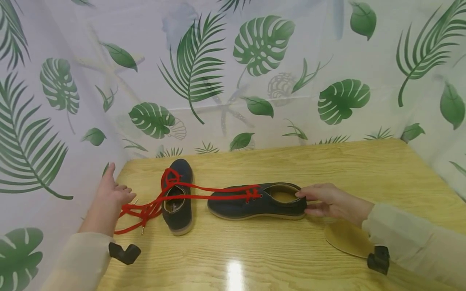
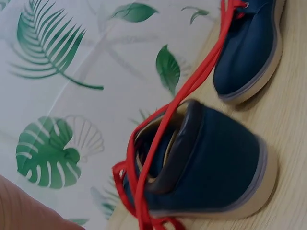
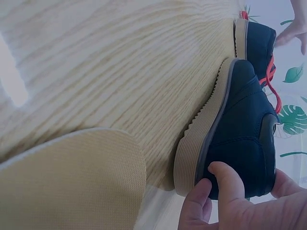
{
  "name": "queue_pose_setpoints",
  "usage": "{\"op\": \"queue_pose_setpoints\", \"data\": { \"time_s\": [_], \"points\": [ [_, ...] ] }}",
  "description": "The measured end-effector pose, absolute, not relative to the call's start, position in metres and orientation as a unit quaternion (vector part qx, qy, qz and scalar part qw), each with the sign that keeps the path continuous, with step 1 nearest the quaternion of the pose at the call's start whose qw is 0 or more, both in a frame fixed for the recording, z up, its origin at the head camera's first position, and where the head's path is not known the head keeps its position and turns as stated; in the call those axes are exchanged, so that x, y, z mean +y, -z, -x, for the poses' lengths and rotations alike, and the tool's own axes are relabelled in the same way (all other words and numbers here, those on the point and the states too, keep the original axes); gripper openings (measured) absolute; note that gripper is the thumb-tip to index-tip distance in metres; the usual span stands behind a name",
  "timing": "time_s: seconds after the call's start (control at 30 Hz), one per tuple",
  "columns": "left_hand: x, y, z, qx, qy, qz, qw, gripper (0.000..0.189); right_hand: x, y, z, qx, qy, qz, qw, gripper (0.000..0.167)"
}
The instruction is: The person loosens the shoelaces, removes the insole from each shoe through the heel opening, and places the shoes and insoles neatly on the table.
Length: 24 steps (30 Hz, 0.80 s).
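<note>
A dark navy shoe (image 1: 240, 206) lies lengthwise on the table, toe to the left, with red laces through its eyelets. My right hand (image 1: 335, 201) grips it by the heel, one fingertip at the collar and others low on the heel near the ribbed sole (image 3: 204, 139). A second navy shoe (image 1: 181, 220) stands to the left, toe pointing away. Long red laces (image 1: 204, 197) run from the first shoe across the second and heap in a tangle on its left. Beside that tangle, my left hand (image 1: 112, 194) is raised with fingers relaxed and holds nothing.
A tan insole (image 1: 346, 239) lies on the wooden table (image 1: 204, 258) under my right forearm. A leaf-print cloth (image 1: 225, 81) hangs behind the table and along both sides. Metal-tipped lace ends (image 1: 142, 230) rest near the left shoe.
</note>
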<state>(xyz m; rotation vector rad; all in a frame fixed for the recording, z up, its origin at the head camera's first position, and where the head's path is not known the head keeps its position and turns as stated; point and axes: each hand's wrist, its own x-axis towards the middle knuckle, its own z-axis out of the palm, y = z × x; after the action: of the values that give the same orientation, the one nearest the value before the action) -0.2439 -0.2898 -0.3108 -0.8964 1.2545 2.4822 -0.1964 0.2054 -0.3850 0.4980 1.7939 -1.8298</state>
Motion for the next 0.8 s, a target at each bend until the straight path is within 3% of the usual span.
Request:
{"op": "queue_pose_setpoints", "data": {
  "time_s": [0.1, 0.2, 0.43, 0.67, 0.8],
  "points": [
    [-0.270, 0.308, 0.243, 0.380, -0.870, 0.292, 0.112, 0.098, 0.205, 0.385, 0.196, 0.663, 0.677, -0.182, 0.262, 0.006],
    [-0.251, 0.308, 0.240, 0.393, -0.880, 0.241, 0.115, 0.099, 0.204, 0.384, 0.196, 0.665, 0.675, -0.183, 0.262, 0.010],
    [-0.212, 0.312, 0.240, 0.427, -0.877, 0.142, 0.171, 0.099, 0.204, 0.385, 0.196, 0.665, 0.673, -0.184, 0.265, 0.040],
    [-0.182, 0.327, 0.239, 0.478, -0.856, 0.083, 0.181, 0.095, 0.205, 0.386, 0.197, 0.664, 0.675, -0.182, 0.264, 0.029],
    [-0.162, 0.337, 0.237, 0.613, -0.775, 0.005, 0.153, 0.084, 0.205, 0.386, 0.197, 0.664, 0.675, -0.181, 0.265, 0.029]
  ]
}}
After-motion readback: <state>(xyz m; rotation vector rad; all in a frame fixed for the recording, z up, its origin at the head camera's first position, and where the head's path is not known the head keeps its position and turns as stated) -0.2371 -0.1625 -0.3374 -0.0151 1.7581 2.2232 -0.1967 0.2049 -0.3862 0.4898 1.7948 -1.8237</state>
